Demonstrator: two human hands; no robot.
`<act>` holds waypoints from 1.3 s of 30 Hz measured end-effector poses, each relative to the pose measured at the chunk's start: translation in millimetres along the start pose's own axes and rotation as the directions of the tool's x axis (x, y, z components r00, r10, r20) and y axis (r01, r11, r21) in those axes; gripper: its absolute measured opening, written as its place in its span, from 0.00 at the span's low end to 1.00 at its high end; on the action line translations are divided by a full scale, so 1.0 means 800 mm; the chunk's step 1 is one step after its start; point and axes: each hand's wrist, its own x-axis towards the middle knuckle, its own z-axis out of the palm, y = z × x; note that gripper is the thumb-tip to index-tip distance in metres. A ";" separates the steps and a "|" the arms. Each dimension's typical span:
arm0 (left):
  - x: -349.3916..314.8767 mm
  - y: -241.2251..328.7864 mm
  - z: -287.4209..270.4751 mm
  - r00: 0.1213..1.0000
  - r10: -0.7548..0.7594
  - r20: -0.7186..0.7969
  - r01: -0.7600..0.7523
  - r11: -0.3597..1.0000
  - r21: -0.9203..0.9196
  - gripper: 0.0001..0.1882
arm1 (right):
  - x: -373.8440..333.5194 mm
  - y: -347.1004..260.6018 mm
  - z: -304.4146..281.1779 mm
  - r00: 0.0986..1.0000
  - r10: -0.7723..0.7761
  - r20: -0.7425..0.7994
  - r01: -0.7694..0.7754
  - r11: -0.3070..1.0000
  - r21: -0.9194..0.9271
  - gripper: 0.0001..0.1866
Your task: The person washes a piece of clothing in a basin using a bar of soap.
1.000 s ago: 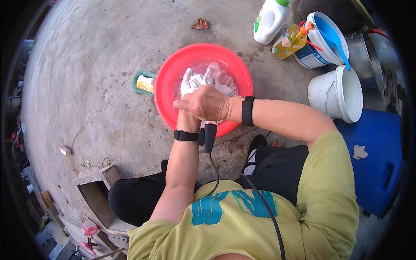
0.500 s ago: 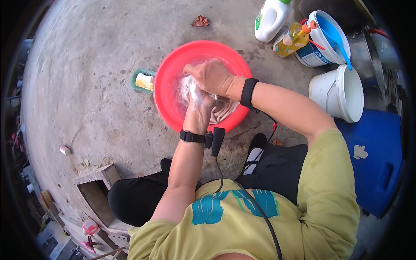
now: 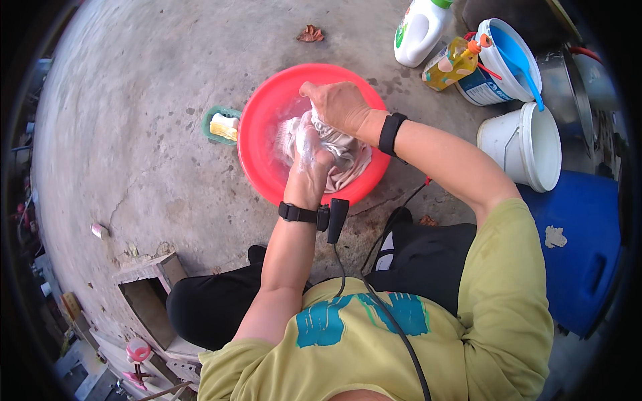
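Note:
A round red basin (image 3: 257, 167) stands on the concrete in front of me, with a wet, pale cloth (image 3: 348, 162) bunched in cloudy water. My left hand (image 3: 309, 148) is down in the basin, white suds on its back, closed on the cloth; its fingertips are partly hidden by folds. Just above and to the right, my right hand (image 3: 338, 107) pinches another part of the same cloth near the basin's far side. Bristle-like white strands (image 3: 284, 137) show left of the left hand; I cannot tell whether they belong to a brush.
Left of the basin is a green soap dish (image 3: 212, 129) with a bar of soap (image 3: 224, 125). A white detergent bottle (image 3: 420, 32), a yellow pump bottle (image 3: 447, 65), a bucket with a blue scoop (image 3: 518, 57) and a white bucket (image 3: 506, 137) stand to the right, near a blue bin (image 3: 578, 240).
My right hand has shifted right, away from my left hand, pulling cloth along. More of the cloth now shows between the hands. My left hand stays about where it was.

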 end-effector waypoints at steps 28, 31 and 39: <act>0.032 -0.041 -0.040 0.971 0.239 0.000 -0.232 0.944 0.237 0.13 | -0.038 -0.059 -0.006 0.924 -0.338 -0.178 0.359 0.927 0.103 0.14; 0.058 -0.069 -0.032 0.994 -0.010 -0.111 -0.019 0.968 -0.252 0.14 | -0.022 -0.046 -0.007 0.977 -0.209 -0.037 0.212 0.975 0.074 0.10; 0.042 -0.030 -0.035 0.982 -0.086 -0.167 0.143 0.917 0.372 0.23 | -0.040 -0.077 -0.019 0.930 -0.362 -0.069 0.367 0.927 0.076 0.06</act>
